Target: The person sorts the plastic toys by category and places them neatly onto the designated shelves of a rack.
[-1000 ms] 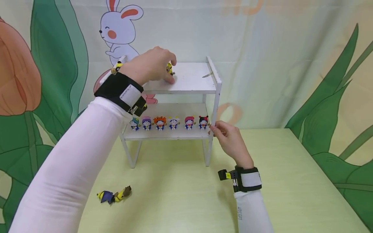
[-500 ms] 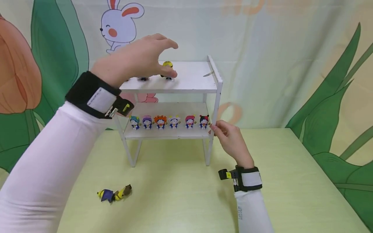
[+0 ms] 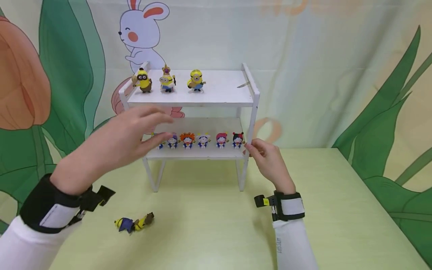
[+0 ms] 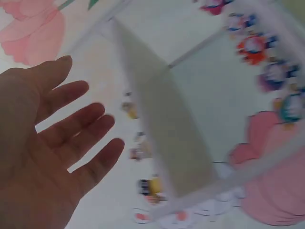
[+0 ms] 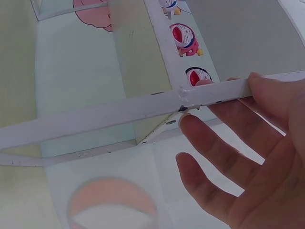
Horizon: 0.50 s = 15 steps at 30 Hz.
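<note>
My left hand (image 3: 118, 138) hangs in front of the left side of a white two-tier shelf (image 3: 189, 98), fingers spread and holding nothing; the left wrist view shows its bare palm. On the upper tier stand a minion figurine with a dark mask (image 3: 144, 82), a crowned minion figurine (image 3: 167, 80) and a one-eyed minion figurine (image 3: 195, 80). My right hand (image 3: 270, 161) pinches the shelf's right front post (image 5: 228, 93) between thumb and fingers, near the lower tier. Two more minion figurines (image 3: 140, 224) lie on the table, end to end.
Several small figurines in coloured hats, among them an orange-hatted one (image 3: 187, 140), stand in a row on the lower tier. My left hand partly covers the leftmost ones. The shelf stands on a pale green table (image 3: 202, 225) before a printed cloth backdrop (image 3: 314, 75).
My left hand has let go of the one-eyed minion figurine on the upper tier and come down and left, uncovering the other two. My right hand has stayed on the post.
</note>
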### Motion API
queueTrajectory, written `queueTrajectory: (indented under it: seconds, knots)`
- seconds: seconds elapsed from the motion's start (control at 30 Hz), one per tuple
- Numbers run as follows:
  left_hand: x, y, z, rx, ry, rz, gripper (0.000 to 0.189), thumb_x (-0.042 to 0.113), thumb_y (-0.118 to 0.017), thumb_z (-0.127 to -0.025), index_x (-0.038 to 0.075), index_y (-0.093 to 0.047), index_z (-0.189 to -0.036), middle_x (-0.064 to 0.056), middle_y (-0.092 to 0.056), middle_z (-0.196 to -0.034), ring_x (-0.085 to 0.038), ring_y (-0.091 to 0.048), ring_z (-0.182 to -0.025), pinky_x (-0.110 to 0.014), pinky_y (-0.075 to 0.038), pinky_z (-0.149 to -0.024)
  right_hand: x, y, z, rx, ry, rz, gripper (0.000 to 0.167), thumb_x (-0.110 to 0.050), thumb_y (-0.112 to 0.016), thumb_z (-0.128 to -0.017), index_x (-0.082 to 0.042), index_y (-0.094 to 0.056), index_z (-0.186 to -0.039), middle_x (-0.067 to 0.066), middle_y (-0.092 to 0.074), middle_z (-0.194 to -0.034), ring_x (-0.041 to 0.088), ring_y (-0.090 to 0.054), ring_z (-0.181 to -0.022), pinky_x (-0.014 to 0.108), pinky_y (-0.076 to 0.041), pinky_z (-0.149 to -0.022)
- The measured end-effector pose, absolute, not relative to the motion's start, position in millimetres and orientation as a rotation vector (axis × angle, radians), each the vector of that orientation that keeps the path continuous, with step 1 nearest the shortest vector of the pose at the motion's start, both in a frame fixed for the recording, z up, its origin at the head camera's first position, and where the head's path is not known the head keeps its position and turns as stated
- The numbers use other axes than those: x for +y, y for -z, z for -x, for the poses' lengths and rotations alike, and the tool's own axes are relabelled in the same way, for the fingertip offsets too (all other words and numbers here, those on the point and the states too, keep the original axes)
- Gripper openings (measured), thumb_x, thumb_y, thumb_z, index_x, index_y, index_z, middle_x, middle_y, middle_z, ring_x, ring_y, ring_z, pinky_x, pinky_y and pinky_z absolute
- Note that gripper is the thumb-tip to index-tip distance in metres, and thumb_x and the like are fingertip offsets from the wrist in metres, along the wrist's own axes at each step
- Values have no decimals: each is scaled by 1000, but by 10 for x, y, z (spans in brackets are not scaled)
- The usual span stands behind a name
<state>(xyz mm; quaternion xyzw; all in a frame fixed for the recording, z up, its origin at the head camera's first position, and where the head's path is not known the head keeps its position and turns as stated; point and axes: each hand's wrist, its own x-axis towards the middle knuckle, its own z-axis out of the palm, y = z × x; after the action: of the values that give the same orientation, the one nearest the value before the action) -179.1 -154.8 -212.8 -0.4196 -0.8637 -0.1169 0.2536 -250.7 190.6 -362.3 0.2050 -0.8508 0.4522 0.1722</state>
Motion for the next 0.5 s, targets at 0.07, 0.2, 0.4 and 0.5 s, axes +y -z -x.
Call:
queueTrajectory:
  seconds: [0.07,0.2,0.4,0.5]
  knots:
    - [-1604,2347,1789,-2431,309,1146,26,12,-75,-87,6,-69,-112,-7,-65,-105,-21,-63,-89,-37,-54,-71,1917,3628,2516,-2414,-1275,-581,28,-25,-56,-101,-1,-68,-110,15,-69,-110,27,-68,-90,53,-51,-86]
    - [-1684,2777,1809,-2663,293,1095,22,18,-72,-90,9,-70,-111,-3,-67,-103,-16,-64,-83,-35,-53,-70,1923,3636,2529,-2409,-1277,-581,27,-25,-56,-101,-2,-69,-109,12,-70,-108,25,-68,-88,51,-52,-85]
    - [-1955,3329,1789,-3008,329,878,29,20,-70,-92,5,-65,-116,-6,-66,-102,-21,-65,-86,-40,-54,-73,1915,3646,2537,-2423,-1281,-590,27,-26,-56,-101,-3,-69,-109,11,-70,-108,28,-68,-88,52,-52,-85]
    - [-2116,3553,1780,-3160,306,795,30,17,-70,-91,3,-63,-117,-9,-64,-100,-25,-63,-87,-42,-53,-74,1931,3639,2532,-2428,-1275,-576,26,-25,-57,-101,-3,-69,-109,10,-70,-106,28,-67,-88,52,-51,-86]
